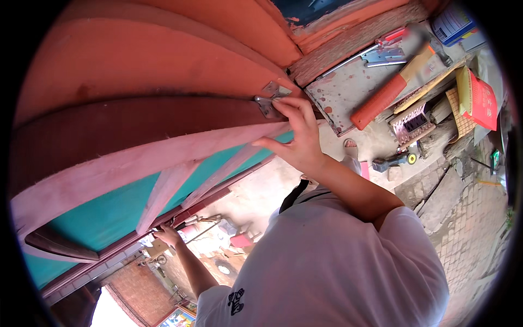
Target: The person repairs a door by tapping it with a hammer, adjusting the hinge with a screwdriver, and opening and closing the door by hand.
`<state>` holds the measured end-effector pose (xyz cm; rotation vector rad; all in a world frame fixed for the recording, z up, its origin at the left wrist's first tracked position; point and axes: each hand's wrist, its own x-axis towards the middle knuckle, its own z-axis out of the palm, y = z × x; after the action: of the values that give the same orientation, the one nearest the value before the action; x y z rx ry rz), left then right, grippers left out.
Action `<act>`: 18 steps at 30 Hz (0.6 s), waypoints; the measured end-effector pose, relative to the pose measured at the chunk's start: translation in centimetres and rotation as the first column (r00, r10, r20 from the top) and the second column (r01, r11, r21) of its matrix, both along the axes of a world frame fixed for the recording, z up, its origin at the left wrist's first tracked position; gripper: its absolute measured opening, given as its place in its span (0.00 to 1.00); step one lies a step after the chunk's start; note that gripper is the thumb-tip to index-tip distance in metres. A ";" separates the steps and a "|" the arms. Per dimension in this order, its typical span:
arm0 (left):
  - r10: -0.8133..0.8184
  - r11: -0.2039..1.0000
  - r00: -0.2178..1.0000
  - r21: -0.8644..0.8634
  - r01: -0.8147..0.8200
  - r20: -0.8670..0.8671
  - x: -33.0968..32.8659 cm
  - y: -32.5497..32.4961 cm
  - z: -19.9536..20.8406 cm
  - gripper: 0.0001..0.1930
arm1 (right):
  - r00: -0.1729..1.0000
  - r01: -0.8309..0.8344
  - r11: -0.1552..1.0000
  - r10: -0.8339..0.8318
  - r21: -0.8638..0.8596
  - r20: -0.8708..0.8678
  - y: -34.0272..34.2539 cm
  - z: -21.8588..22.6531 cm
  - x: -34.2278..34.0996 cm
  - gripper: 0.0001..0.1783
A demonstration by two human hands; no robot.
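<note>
A wooden door with pinkish bare rails and green panels runs across the left, beside an orange-red painted frame. A metal hinge sits at the door's dark edge, one leaf up against the orange frame. My right hand has its fingers pressed on the hinge, with the thumb reaching down over the door's pink side. Lower left, my left hand is wrapped around the door's far edge; its fingertips are partly hidden there.
On a speckled ledge lie a red-handled hammer, a screwdriver and loose metal hinges. A blue can stands behind. Lower are a red-and-yellow packet, a bit case and a power tool.
</note>
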<state>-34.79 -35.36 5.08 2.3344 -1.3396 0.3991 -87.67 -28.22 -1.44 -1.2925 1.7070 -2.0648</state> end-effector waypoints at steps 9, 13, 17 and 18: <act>-0.054 0.931 0.910 -0.350 -0.102 -0.410 -1.5 2.7 -4.8 0.33 | 0.997 -0.063 0.995 0.066 0.081 -0.040 0.2 1.1 -0.6 0.40; -0.209 0.947 0.539 -0.307 -0.097 -0.816 -12.9 5.6 -7.6 0.12 | 0.996 -0.089 0.990 0.091 0.113 -0.020 -0.1 1.2 -0.5 0.42; -0.364 0.846 0.216 -0.226 0.482 -0.906 -27.0 8.3 -8.4 0.13 | 0.997 -0.056 0.993 0.060 0.102 -0.043 0.0 1.4 -0.3 0.41; -0.345 0.829 0.165 -0.217 0.516 -0.924 -30.1 8.6 -8.0 0.13 | 0.999 -0.051 0.992 0.053 0.117 -0.015 0.0 1.4 -0.2 0.41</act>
<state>-64.91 -26.78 -2.91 1.5050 -1.2363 -1.1873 -87.92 -28.21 -0.03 -1.3085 1.7535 -1.9007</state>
